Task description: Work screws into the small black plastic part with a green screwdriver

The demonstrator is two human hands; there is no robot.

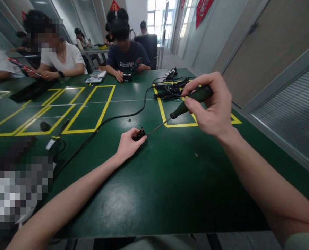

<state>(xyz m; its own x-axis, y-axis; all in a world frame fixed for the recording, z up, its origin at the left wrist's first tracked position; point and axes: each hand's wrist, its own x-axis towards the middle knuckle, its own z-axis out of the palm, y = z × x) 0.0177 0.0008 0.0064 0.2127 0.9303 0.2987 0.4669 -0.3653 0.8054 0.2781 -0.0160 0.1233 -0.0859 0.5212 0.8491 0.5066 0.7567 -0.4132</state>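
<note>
A small black part (141, 133) with a short upright metal-looking stub is pinched in my left hand (129, 144), low over the green table (154, 180). My right hand (213, 106) is closed around the dark green handle of a screwdriver (179, 109). The thin shaft slants down to the left, its tip at the black part beside my left thumb. Whether the tip touches the part or sits in it is too small to tell.
A black cable (110, 118) curves across the table on the left. Black parts (170, 90) lie inside yellow tape at the back right. A dark lump (45, 126) is at the left. Across the table, a person in a dark shirt (127, 55) and a person in white (63, 57) handle items.
</note>
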